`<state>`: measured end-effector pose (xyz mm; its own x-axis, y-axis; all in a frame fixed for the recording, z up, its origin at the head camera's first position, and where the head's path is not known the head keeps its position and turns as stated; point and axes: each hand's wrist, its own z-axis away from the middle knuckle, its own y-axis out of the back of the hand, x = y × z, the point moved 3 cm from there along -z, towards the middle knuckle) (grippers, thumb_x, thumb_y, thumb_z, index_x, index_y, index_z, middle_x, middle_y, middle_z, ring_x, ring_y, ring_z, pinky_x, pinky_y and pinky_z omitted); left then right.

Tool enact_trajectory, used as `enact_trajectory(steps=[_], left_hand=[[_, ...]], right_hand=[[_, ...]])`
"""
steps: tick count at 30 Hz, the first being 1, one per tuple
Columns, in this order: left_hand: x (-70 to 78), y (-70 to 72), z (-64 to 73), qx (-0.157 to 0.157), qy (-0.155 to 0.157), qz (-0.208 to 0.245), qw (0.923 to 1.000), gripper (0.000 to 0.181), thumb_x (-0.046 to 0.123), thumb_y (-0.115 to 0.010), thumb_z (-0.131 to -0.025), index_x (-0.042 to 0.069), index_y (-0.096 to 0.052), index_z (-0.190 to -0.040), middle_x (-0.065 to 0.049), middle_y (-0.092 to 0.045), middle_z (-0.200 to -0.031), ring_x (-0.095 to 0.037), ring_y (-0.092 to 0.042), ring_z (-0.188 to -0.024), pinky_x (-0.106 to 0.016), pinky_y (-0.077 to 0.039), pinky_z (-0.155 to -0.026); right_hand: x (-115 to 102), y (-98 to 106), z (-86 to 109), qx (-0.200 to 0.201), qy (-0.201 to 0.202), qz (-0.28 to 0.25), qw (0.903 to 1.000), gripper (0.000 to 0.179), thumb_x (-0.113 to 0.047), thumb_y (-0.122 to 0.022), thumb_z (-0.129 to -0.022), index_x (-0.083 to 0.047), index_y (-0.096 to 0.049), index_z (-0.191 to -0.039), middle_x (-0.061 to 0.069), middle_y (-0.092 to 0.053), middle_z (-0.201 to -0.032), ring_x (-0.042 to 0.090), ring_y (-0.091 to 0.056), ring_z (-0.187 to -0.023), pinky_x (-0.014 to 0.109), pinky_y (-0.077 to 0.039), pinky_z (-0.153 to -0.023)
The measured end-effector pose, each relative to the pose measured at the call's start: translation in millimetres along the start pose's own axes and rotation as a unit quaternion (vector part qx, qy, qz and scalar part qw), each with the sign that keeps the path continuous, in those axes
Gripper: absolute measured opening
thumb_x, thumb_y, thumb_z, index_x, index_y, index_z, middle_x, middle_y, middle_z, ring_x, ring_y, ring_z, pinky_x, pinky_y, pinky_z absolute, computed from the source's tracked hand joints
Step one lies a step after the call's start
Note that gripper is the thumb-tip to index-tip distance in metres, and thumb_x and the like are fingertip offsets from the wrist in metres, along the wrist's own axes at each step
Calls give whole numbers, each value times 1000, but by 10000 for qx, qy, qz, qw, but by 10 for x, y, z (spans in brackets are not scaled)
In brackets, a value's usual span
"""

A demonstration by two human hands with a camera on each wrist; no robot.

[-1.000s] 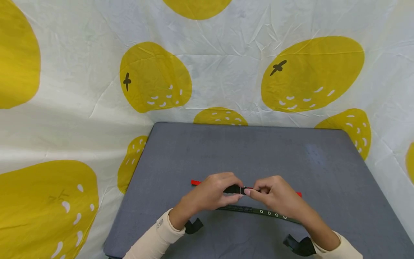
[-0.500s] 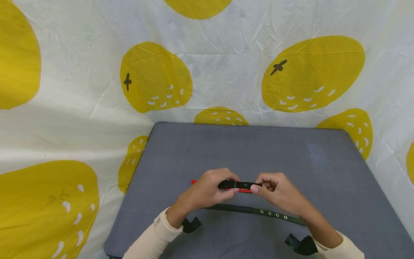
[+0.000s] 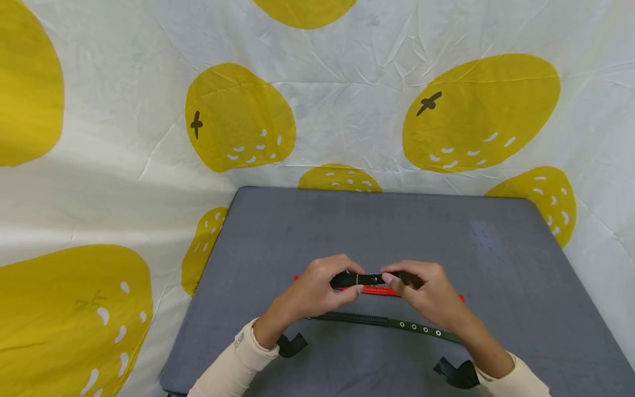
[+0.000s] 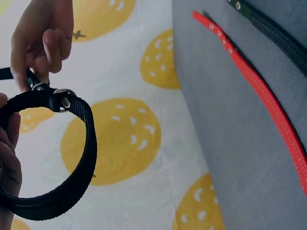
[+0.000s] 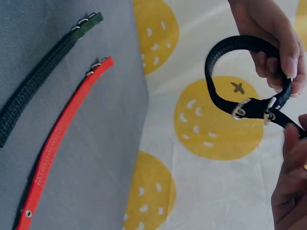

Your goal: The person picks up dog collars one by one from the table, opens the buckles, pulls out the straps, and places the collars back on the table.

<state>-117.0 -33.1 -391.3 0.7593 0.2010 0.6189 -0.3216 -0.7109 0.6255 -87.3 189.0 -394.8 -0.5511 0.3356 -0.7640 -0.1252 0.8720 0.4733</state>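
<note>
A black dog collar (image 3: 368, 279) is held up between both hands, bent into a loop with its strap through the metal buckle (image 5: 268, 111). My left hand (image 3: 322, 284) grips the padded loop, thumb below and fingers above. With thumb and fingers, my right hand (image 3: 426, 286) pinches the strap end beyond the buckle. In the left wrist view a D-ring (image 4: 73, 91) sits beside the buckle on the collar. Behind the hands, a red collar (image 3: 381, 290) lies stretched out on the table. Nearer the person lies a dark green collar (image 3: 414, 327) with metal eyelets.
The grey padded table (image 3: 357, 231) backs onto a white curtain (image 3: 347, 121) printed with yellow fruit. Black straps hang near the wrists, one by the left sleeve (image 3: 292, 346) and another by the right sleeve (image 3: 456, 376).
Both hands have lifted the black collar slightly and moved it a little away from the person and left. More of the red collar shows beneath it. The right fingers have shifted along the strap.
</note>
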Motion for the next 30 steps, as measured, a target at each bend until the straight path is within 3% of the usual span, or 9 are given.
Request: enact_trajectory(steps=[5,8,12,17,23,30], left_hand=[[-31,13,-14,-164,368,-148,9991,18,16,-69,-94,13,-66,-112,3,-66,-101,-4,-55,-76,-15,-46,-66],[-41,6,-30,-360,561,-416,9969,20,17,-65,-98,15,-66,-117,4,-66,-112,-6,-59,-93,-21,-51,-80],[-29,-26,-71,-586,419,-805,9942,19,16,-62,-99,15,-68,-116,5,-65,-118,-10,-59,-108,-26,-50,-94],[5,-88,-114,-372,41,-1512,9878,9,21,-68,-97,17,-73,-104,7,-69,-106,-9,-61,-93,-22,-49,-82],[46,-125,-132,132,79,-2302,9730,4,24,-75,-91,21,-77,-93,10,-71,-95,-5,-63,-82,-18,-47,-70],[62,-172,-130,-9,152,-2621,9649,2,23,-78,-89,21,-78,-89,10,-71,-93,-4,-64,-80,-18,-45,-65]], right_hand=[[37,-26,5,111,-257,258,9993,23,5,-71,-88,-10,-76,-105,-10,-51,-62,-2,-34,-50,19,-35,-46],[35,-25,2,190,-482,352,9980,21,2,-71,-89,-12,-77,-104,-11,-53,-63,-2,-35,-50,19,-37,-46],[15,-33,-2,347,-323,588,9971,21,2,-74,-87,-13,-78,-102,-13,-55,-66,-3,-35,-51,17,-36,-47],[-15,-71,-1,515,286,820,9949,24,5,-75,-83,-11,-78,-101,-14,-51,-66,-6,-30,-52,11,-31,-48],[-73,-126,17,442,656,859,9932,23,7,-73,-85,-7,-77,-102,-11,-59,-72,-7,-36,-54,9,-33,-50],[-98,-193,33,261,660,846,9939,24,9,-70,-86,-5,-76,-105,-10,-62,-77,-6,-43,-59,10,-39,-53]])
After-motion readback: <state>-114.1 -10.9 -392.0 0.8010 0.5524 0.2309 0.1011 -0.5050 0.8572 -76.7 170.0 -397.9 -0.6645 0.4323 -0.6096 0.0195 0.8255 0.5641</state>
